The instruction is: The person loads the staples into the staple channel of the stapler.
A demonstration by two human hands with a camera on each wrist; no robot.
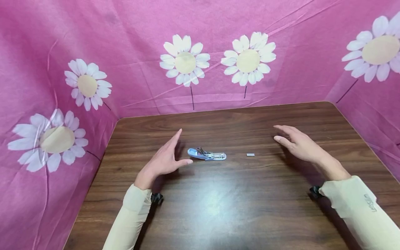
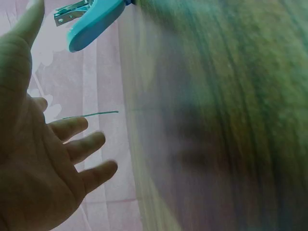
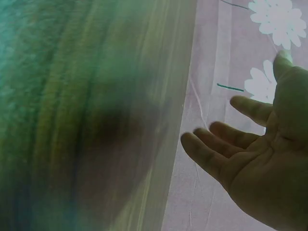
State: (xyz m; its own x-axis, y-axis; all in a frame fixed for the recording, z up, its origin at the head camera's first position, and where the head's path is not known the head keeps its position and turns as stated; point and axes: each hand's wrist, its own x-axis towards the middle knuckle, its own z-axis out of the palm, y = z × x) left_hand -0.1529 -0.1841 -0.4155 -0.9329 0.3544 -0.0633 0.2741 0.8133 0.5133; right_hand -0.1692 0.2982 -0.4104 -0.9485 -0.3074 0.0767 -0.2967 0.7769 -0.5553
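A light blue stapler (image 1: pixel 215 156) lies in the middle of the table, its top swung open and metal parts showing. To its right is a short grey strip of staples (image 1: pixel 250 155). My left hand (image 1: pixel 165 158) hovers just left of the stapler, thumb apart from the straight fingers, holding nothing. In the left wrist view, the blue end of the stapler (image 2: pixel 98 21) appears beyond the thumb of that hand (image 2: pixel 38 159). Over the table's right side, my right hand (image 1: pixel 301 145) has loosely bent fingers and holds nothing; its palm (image 3: pixel 264 168) shows bare in the right wrist view.
The brown wood-grain table (image 1: pixel 218 128) is bordered at the back and sides by pink cloth (image 1: pixel 134 52) printed with white daisies. Light glares off the table's middle. Black wrist devices (image 1: pixel 157 198) show at both cream sleeves (image 1: pixel 128 215).
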